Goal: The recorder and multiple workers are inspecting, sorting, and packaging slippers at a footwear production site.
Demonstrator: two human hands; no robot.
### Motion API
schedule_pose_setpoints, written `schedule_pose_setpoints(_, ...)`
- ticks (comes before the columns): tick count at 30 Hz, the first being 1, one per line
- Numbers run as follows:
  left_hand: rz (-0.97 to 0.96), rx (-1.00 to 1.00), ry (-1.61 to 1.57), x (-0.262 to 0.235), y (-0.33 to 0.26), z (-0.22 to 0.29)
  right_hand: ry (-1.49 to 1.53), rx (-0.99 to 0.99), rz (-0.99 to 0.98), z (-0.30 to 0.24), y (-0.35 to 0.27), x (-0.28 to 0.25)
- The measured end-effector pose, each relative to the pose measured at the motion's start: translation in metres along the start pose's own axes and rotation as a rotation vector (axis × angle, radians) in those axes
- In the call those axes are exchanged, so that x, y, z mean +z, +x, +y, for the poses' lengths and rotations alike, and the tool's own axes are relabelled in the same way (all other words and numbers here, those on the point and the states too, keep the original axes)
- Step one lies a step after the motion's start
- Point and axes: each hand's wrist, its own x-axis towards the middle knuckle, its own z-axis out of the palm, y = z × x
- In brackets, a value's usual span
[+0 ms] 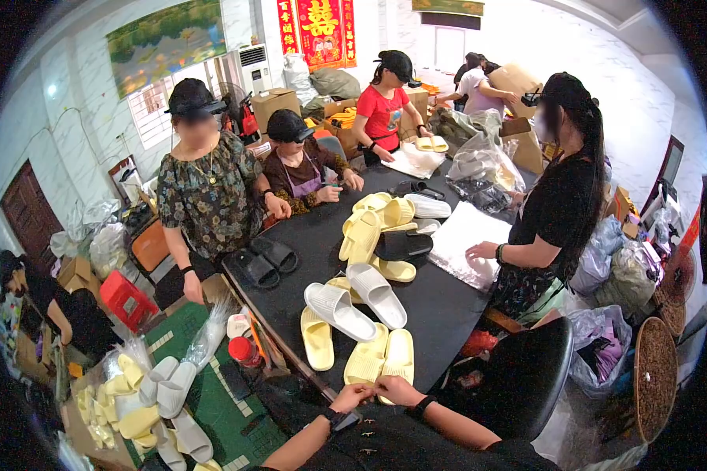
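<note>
At the table's near edge, my left hand (352, 398) and my right hand (399, 390) meet with their fingertips pinched together. Whatever is between the fingers is too small to make out. Just beyond them lies a pair of pale yellow slippers (367, 363), toes toward me, the right one partly behind my right hand. Past that pair, two light grey slippers (339, 310) rest across other yellow ones. A single yellow slipper (316, 339) lies to the left. Farther back on the black table (440, 314) is a heap of yellow slippers (361, 235).
Black slippers (269, 263) lie at the table's left; clear plastic sheets or bags (471, 245) at its right. Several people stand or sit around it. A green surface (212, 408) at lower left holds slippers and a red-lidded jar (244, 352). A black chair (518, 385) is close on my right.
</note>
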Motion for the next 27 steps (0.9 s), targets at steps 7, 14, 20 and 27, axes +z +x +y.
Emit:
schedule_pose_setpoints(7,0.038,0.018,0.102,0.000,-0.001,0.006,0.016,0.030,0.015,-0.006,0.000,-0.006)
schedule_pose_setpoints(14,0.014,-0.026,0.039,-0.001,0.001,0.001,-0.006,0.000,-0.059,-0.003,0.002,-0.002)
schedule_pose_setpoints(20,0.086,-0.039,0.035,-0.001,-0.001,0.004,-0.040,0.002,0.010,0.001,0.001,-0.004)
schedule_pose_setpoints(27,0.174,-0.051,0.043,-0.003,0.001,-0.001,0.016,0.065,0.055,-0.005,-0.001,-0.014)
